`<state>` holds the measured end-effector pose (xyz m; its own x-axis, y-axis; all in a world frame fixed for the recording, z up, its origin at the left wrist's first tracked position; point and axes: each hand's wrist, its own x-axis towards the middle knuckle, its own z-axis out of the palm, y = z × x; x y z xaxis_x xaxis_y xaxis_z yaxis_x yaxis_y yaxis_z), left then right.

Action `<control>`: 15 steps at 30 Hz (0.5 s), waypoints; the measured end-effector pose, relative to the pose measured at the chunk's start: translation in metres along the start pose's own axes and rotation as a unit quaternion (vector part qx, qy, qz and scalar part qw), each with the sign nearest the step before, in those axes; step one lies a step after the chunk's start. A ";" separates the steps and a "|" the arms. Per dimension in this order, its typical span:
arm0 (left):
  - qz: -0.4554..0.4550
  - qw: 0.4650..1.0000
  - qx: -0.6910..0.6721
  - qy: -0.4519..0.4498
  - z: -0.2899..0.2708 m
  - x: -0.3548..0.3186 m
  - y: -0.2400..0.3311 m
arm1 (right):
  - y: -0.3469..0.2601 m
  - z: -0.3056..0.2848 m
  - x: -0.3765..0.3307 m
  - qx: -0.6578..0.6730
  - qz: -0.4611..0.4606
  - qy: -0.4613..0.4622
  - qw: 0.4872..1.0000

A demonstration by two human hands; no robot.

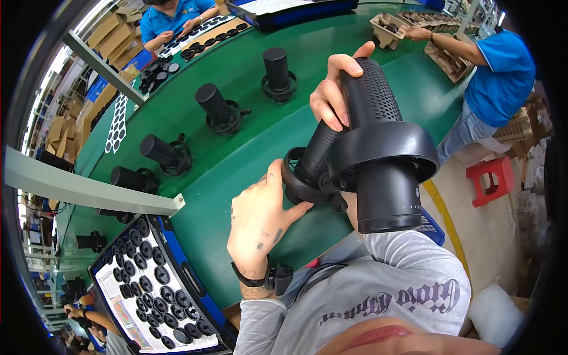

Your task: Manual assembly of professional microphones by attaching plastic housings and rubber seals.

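My right hand is closed round the perforated upper body of a black microphone with a wide ring mount about its middle. The smooth end of that microphone tilts down toward me. Behind it, partly covered, is a second black microphone in a ring mount. My left hand grips that mount, thumb low and index finger high on its left side. Whether my right fingers also touch the second microphone I cannot tell. Both are over the green table.
A curved row of similar black microphones stands along the table. At lower left a blue tray holds many round black parts. A grey metal post crosses the left. Co-workers in blue work opposite and at right; a red stool stands on the floor.
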<state>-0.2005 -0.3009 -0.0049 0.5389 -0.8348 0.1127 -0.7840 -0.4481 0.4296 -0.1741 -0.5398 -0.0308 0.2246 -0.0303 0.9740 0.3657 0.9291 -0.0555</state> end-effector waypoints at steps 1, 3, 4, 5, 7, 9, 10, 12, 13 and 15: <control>0.004 1.000 -0.002 -0.002 0.000 0.002 0.000 | -0.001 0.002 0.000 -0.001 0.002 0.002 1.000; 0.008 1.000 -0.007 -0.004 0.001 0.005 0.000 | -0.003 0.005 0.001 -0.008 -0.004 0.008 1.000; 0.002 1.000 -0.020 -0.018 0.001 0.007 -0.001 | -0.005 0.005 0.000 -0.008 -0.003 0.009 1.000; -0.005 0.999 -0.034 -0.032 0.002 0.009 -0.001 | -0.006 0.004 0.000 0.001 -0.005 0.009 1.000; -0.005 0.998 -0.040 -0.044 0.004 0.011 -0.003 | -0.007 0.007 0.001 0.011 -0.007 0.010 1.000; -0.008 0.998 -0.043 -0.055 0.002 0.016 -0.005 | -0.008 0.016 0.005 -0.052 -0.026 0.096 0.994; 0.012 0.992 -0.096 -0.087 -0.001 0.022 -0.007 | -0.014 0.015 0.009 -0.048 0.020 0.084 0.995; 0.004 0.983 -0.143 -0.114 -0.007 0.016 -0.019 | 0.007 0.023 0.005 -0.051 -0.025 0.170 0.984; -0.001 0.974 -0.220 -0.048 -0.014 0.017 -0.010 | 0.005 0.034 0.010 -0.086 -0.069 0.247 0.963; -0.064 0.911 -0.399 0.080 -0.026 0.011 0.006 | -0.013 0.034 0.006 -0.069 -0.030 0.312 0.947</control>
<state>-0.1914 -0.3048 0.0223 0.6982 -0.7060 0.1183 -0.2723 -0.1092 0.9560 -0.2080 -0.5399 -0.0172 0.6742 -0.3343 0.6586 0.4997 0.8631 -0.0734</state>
